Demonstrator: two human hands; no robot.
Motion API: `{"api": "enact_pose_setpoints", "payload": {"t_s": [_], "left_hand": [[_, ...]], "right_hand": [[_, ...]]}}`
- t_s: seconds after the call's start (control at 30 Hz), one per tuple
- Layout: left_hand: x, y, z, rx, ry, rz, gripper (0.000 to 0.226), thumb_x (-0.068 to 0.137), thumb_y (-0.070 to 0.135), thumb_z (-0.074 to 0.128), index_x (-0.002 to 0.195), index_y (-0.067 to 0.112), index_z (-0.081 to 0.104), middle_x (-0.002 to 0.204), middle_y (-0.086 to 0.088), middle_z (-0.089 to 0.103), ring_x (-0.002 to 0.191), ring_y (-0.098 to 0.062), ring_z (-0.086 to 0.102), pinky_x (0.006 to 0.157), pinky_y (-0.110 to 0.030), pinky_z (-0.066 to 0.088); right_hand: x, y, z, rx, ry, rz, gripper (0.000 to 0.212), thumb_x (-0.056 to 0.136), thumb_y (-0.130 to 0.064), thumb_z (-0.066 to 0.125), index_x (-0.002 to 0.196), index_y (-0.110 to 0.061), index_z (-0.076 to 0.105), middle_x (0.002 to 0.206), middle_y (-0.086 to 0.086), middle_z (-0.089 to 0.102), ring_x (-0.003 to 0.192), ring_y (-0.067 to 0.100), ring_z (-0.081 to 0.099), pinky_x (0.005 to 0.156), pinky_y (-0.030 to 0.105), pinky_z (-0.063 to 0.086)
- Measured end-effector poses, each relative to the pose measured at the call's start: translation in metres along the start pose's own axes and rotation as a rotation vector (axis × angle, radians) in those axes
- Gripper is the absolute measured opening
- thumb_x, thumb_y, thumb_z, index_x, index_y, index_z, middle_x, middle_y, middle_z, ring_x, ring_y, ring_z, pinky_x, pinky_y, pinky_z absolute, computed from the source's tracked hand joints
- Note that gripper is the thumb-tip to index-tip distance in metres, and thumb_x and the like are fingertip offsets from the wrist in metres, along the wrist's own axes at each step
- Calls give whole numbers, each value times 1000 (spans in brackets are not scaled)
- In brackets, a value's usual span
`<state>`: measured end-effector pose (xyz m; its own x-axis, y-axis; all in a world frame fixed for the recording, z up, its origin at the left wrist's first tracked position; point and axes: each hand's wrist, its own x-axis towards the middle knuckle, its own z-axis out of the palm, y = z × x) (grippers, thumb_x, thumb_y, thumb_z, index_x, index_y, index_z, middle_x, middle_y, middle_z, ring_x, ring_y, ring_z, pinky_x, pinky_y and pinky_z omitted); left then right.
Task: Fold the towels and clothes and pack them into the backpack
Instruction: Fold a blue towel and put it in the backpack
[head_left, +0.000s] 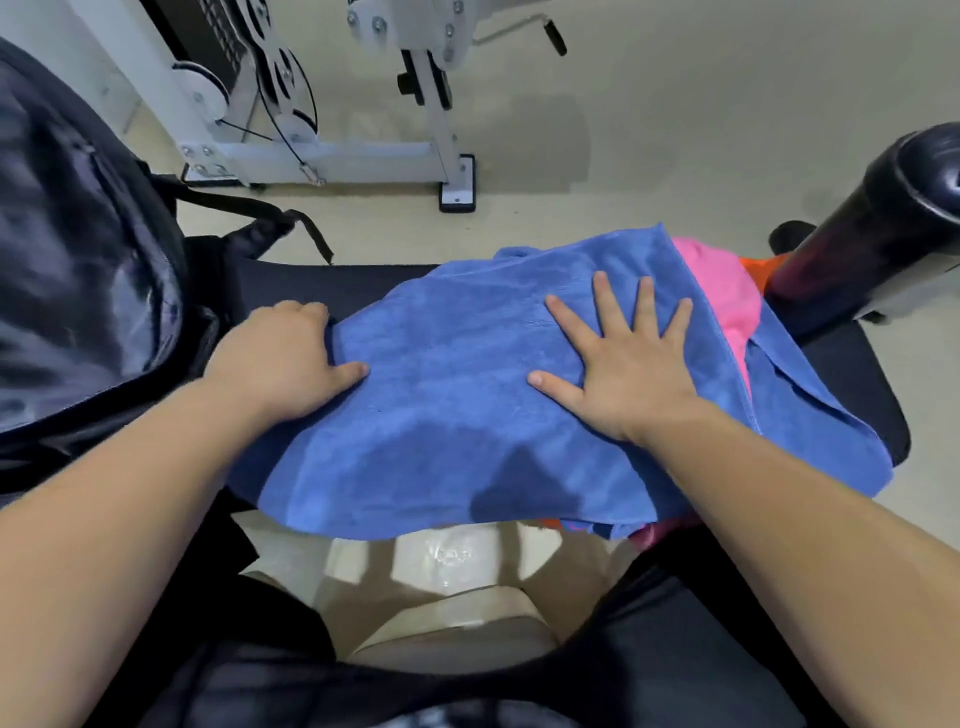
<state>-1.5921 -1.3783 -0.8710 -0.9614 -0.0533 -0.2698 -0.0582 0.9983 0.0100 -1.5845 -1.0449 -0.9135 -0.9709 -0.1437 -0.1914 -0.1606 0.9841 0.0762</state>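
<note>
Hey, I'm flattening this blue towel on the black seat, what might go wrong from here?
1. The blue towel overhangs the near edge of the black seat, so it may slide off toward the floor.
2. It lies over a pink cloth; folding could drag that cloth along or trap it inside.
3. The left hand grips only one edge while the right hand presses flat, so the fold may end up skewed.

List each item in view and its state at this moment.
Blue towel: spread on the black seat, near edge overhanging.
Left hand: curled on the towel's left edge.
Right hand: flat, fingers spread, on the towel.
Pink cloth: partly under the towel.
Backpack: left, apparently open.
</note>
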Motion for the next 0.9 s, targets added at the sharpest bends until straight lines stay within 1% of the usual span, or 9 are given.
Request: {"api": "enact_pose_setpoints", "payload": {"t_s": [0.17,0.27,0.4,0.47,0.53,0.6,0.67,0.8,0.9], "left_hand": [[10,6,-14,-142,-76,50,28,82,39,71,70,18,58,71,1,59,79,-29,58,68,-36,48],[10,9,-23,-225,96,89,25,83,29,66,66,19,51,67,2,54,78,-31,55,66,-37,43],[-2,19,-29,-234,-8,129,57,92,56,59,56,14,48,56,1,51,65,-25,52,60,-37,40],[-5,14,-30,-357,-73,66,65,100,54,47,53,9,44,52,-4,50,61,-26,50,60,-35,38],[-6,0,-27,-453,-32,47,53,103,42,49,59,11,51,60,-5,56,66,-26,52,65,-35,40],[-6,-16,-20,-376,13,100,17,97,31,60,87,20,69,83,2,68,83,-21,61,76,-34,46],[-9,-23,-13,-232,-29,142,22,89,30,70,109,24,68,98,5,69,95,-21,63,85,-35,49],[-9,-23,-7,-63,-90,71,31,89,50,66,91,19,61,82,5,60,83,-22,56,73,-34,45],[-7,-24,-5,-6,-115,73,32,98,47,55,82,19,58,77,4,56,82,-25,55,70,-35,44]], "right_hand": [[1,-18,-15,17,59,-23,91,79,-92,9,157,-46,-3,168,8,-12,151,43,-16,112,74,-9],[4,-41,-18,61,90,-165,88,81,-90,13,157,-48,-2,168,3,-16,152,36,-21,114,70,-13],[2,-50,1,80,13,-174,88,79,-92,8,155,-50,-7,166,-4,-25,149,31,-30,114,69,-12],[2,-48,4,79,16,-164,89,79,-93,8,155,-51,-7,166,-4,-24,150,31,-30,114,69,-12],[2,-47,4,79,10,-162,89,79,-93,8,155,-51,-7,166,-5,-24,150,31,-30,114,70,-12],[2,-47,3,86,9,-155,89,78,-94,8,155,-52,-6,166,-5,-22,150,31,-28,114,70,-13],[1,-46,0,80,7,-148,90,76,-95,8,155,-53,-5,168,-5,-16,152,33,-21,114,70,-13],[-3,-36,-3,265,-64,-138,90,76,-95,26,152,-57,-5,166,-12,-5,152,28,5,113,50,34],[-6,-34,-7,296,-41,-149,97,72,-95,36,153,-55,0,165,-14,-1,150,25,6,105,47,44]]}}
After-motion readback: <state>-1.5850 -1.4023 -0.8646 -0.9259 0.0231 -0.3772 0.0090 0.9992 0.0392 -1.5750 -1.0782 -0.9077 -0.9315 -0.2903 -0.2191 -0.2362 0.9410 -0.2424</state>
